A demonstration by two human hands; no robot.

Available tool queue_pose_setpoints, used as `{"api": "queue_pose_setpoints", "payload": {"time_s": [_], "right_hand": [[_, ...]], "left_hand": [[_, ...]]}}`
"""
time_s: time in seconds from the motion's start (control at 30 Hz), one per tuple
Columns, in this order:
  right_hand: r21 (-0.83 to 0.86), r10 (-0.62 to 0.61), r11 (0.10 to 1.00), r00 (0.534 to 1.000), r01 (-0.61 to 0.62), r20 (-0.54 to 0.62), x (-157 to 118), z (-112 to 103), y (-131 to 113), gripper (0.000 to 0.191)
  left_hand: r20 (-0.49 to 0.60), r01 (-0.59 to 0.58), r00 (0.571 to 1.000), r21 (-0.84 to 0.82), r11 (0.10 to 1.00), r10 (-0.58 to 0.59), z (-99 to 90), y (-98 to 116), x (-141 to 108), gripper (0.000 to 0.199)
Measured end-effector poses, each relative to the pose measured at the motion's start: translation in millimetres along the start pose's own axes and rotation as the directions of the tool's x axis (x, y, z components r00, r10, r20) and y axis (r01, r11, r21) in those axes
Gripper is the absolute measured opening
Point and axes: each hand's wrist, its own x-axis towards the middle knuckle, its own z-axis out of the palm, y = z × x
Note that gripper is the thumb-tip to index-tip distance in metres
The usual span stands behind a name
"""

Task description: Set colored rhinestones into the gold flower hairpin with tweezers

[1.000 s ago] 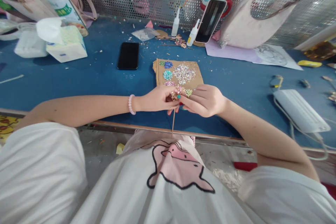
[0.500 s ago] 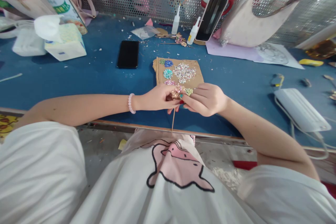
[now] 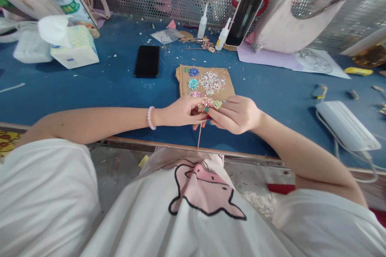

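The white cardboard tissue box with pale yellow-green pattern [image 3: 81,48] stands at the left, and a crumpled white tissue [image 3: 52,30] comes out from its top. Near the back, two small translucent plastic bottles with long pointed tips [image 3: 202,26] stand upright; I cannot tell how full they are. Beside them lies a flat clear plastic bag [image 3: 166,37], whose content is unclear.

On the smooth blue table [image 3: 114,84] lies a rough brown cardboard piece [image 3: 228,88]. It carries loose heaps of tiny shiny stones: a wide silvery heap [image 3: 212,82] and smaller turquoise [image 3: 193,84], blue [image 3: 194,72], green, pink and yellow-green ones.

The left hand [image 3: 177,112] is closed on a gold-coloured flower ornament with pink stones [image 3: 202,107], just over the near edge of the cardboard. A thin straight brownish stick [image 3: 199,136] extends below this hand. The right hand [image 3: 237,114] has curled fingers, with one fingertip against the ornament; whether it pinches something, I cannot tell. Both hands are close together.
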Motion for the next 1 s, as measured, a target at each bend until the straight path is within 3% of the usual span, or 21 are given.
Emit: {"api": "queue_pose_setpoints", "payload": {"time_s": [0.67,1.0], "right_hand": [[-0.028,0.006,1.0,0.999,-0.007,-0.041,0.2,2.4,0.2,0.016],[-0.045,0.003,0.999,1.0,-0.003,-0.001,-0.1,0.5,0.4,0.024]], "left_hand": [[0.006,-0.012,1.0,0.005,1.0,0.012,-0.2,0.1,-0.6,0.02],[-0.009,-0.024,1.0,0.025,0.999,0.025,-0.2,0.4,-0.4,0.024]]}}
